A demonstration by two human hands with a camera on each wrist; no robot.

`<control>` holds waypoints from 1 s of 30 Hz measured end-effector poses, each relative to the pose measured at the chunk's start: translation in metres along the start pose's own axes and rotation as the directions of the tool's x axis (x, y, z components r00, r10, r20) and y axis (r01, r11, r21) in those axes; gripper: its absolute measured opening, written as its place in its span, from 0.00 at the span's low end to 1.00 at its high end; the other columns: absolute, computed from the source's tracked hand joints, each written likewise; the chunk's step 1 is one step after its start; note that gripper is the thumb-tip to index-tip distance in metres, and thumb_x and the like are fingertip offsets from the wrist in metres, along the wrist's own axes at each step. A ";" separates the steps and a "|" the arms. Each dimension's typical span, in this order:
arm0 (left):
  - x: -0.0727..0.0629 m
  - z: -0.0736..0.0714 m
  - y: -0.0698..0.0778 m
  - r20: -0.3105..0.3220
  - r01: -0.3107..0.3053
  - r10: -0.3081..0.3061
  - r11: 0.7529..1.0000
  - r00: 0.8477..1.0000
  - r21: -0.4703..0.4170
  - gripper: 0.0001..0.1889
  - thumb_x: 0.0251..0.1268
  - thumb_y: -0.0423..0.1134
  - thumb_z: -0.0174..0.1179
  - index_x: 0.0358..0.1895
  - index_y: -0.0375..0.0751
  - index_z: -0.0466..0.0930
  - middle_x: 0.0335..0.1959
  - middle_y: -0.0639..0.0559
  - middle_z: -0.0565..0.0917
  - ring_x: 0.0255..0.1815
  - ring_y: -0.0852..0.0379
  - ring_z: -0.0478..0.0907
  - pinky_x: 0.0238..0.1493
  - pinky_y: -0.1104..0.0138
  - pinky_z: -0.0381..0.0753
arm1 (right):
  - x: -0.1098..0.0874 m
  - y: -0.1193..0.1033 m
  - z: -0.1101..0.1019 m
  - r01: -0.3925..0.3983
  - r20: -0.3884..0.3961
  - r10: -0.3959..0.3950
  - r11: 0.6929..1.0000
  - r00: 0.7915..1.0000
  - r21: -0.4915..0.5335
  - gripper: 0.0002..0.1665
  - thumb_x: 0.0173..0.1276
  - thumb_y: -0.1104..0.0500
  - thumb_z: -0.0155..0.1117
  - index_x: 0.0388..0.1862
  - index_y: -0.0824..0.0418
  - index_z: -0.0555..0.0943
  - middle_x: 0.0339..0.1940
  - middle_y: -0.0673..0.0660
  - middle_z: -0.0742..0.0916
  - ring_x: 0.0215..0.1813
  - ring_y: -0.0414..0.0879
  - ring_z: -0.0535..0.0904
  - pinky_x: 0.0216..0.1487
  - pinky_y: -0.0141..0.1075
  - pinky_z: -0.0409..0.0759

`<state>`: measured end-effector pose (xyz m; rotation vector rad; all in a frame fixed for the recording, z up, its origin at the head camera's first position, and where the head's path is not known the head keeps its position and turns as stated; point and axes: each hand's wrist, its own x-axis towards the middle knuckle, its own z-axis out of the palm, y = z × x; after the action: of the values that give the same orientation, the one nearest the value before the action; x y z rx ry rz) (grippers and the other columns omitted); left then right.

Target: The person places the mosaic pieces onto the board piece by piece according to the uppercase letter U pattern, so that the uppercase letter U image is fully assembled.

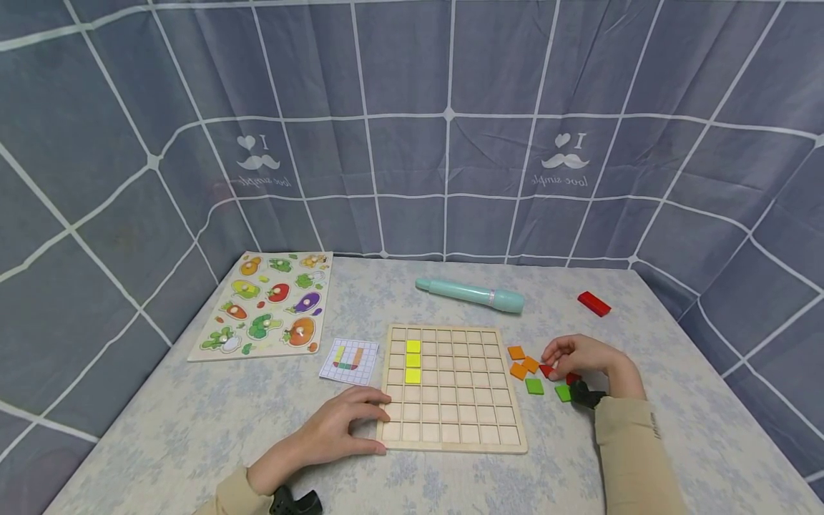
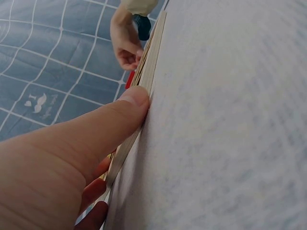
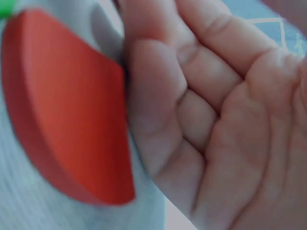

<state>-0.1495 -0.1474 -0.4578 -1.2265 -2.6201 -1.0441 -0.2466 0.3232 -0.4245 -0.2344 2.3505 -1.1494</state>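
My left hand (image 1: 344,423) lies at the near left corner of a wooden grid board (image 1: 450,447), fingertips over its left edge. In the left wrist view the thumb (image 2: 136,98) presses the board's side. Three yellow square tiles (image 1: 413,361) fill a column of cells on the board. My right hand (image 1: 582,357) is right of the board, thumb and index finger curled about a small red tile (image 1: 546,370). Another red piece (image 3: 76,115) with a curved side lies under the palm. Orange tiles (image 1: 517,352) and green tiles (image 1: 534,386) lie beside the hand.
A card (image 1: 350,363) with a coloured grid pattern lies left of the board. Further left is a vegetable puzzle board (image 1: 257,304). Behind the grid board lie a turquoise pen-shaped tool (image 1: 470,294) and a red block (image 1: 594,303). A tiled-print curtain (image 1: 412,157) hangs behind.
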 end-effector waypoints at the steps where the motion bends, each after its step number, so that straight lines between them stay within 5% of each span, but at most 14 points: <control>1: 0.000 0.000 0.000 -0.001 -0.001 0.001 1.000 1.000 0.000 0.17 0.52 0.56 0.67 0.42 0.52 0.83 0.55 0.55 0.77 0.57 0.54 0.71 0.56 0.60 0.73 | 0.000 -0.001 0.001 -0.002 -0.005 0.002 1.000 1.000 0.000 0.17 0.54 0.63 0.71 0.41 0.67 0.78 0.31 0.54 0.81 0.27 0.44 0.72 0.27 0.32 0.72; 21: 0.000 0.001 -0.001 -0.012 -0.014 0.014 1.000 1.000 -0.001 0.17 0.52 0.55 0.67 0.42 0.52 0.83 0.55 0.55 0.77 0.57 0.54 0.71 0.56 0.60 0.73 | 0.004 -0.006 0.003 -0.064 -0.081 0.066 0.998 0.995 0.022 0.19 0.50 0.62 0.76 0.39 0.67 0.79 0.28 0.54 0.81 0.29 0.45 0.74 0.30 0.33 0.75; 30: -0.001 0.001 -0.001 -0.008 -0.010 0.010 1.000 1.000 -0.014 0.16 0.52 0.54 0.68 0.42 0.53 0.83 0.55 0.54 0.77 0.58 0.54 0.71 0.56 0.61 0.72 | 0.003 -0.004 0.006 -0.073 -0.109 0.067 0.996 0.992 -0.051 0.19 0.51 0.61 0.74 0.43 0.66 0.83 0.28 0.53 0.83 0.28 0.45 0.73 0.29 0.35 0.73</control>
<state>-0.1497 -0.1477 -0.4593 -1.2350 -2.6023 -1.0646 -0.2466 0.3157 -0.4257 -0.1111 2.4658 -1.0897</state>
